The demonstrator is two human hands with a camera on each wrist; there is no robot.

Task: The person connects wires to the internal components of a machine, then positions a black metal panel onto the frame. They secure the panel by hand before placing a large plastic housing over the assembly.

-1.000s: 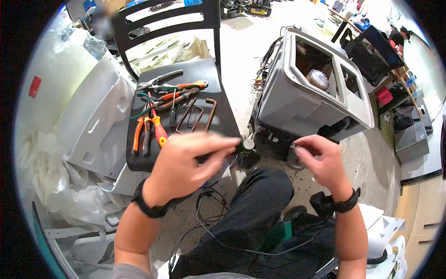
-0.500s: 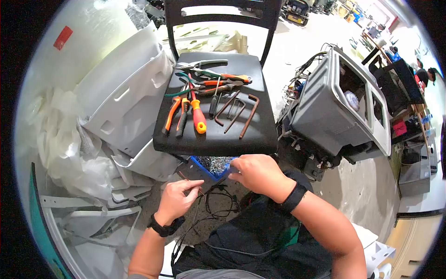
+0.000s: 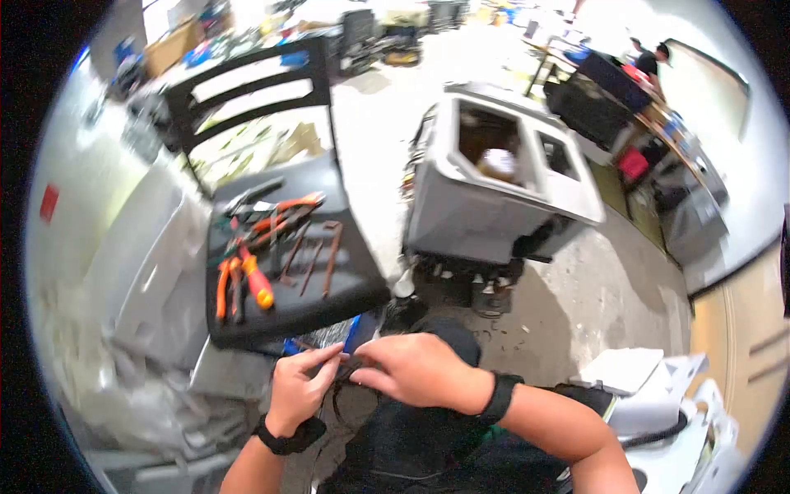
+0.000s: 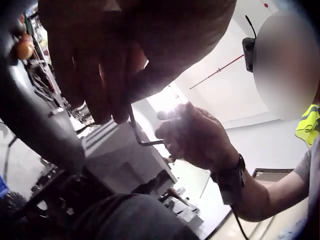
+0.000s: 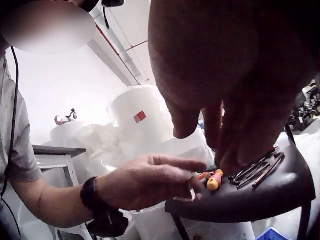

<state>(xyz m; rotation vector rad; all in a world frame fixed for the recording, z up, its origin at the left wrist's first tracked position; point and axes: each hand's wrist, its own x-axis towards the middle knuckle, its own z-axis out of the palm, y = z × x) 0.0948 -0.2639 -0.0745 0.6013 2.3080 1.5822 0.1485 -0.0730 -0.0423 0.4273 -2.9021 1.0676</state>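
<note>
Both hands meet low in front of the body, just before the front edge of a black chair. My left hand (image 3: 300, 391) pinches a small L-shaped hex key (image 4: 150, 144) between thumb and fingers. From the other side my right hand (image 3: 420, 370) pinches the key's bent end with curled fingertips, as the left wrist view shows. On the chair seat (image 3: 359, 267) lie a red-and-yellow screwdriver (image 3: 257, 286), orange-handled pliers (image 3: 223, 288) and several rusty hex keys (image 3: 332, 263).
A blue bin (image 3: 355, 333) with small bits stands under the chair's front edge. To the right is a grey machine housing (image 3: 469, 210) with openings and loose wiring. White plastic panels (image 3: 156, 280) lean at the left, and more white parts (image 3: 634, 375) lie at the right.
The hands, wide apart a second ago, have come together at the hex key. My right hand has moved left and in. The head view has turned, and the chair has shifted left in it.
</note>
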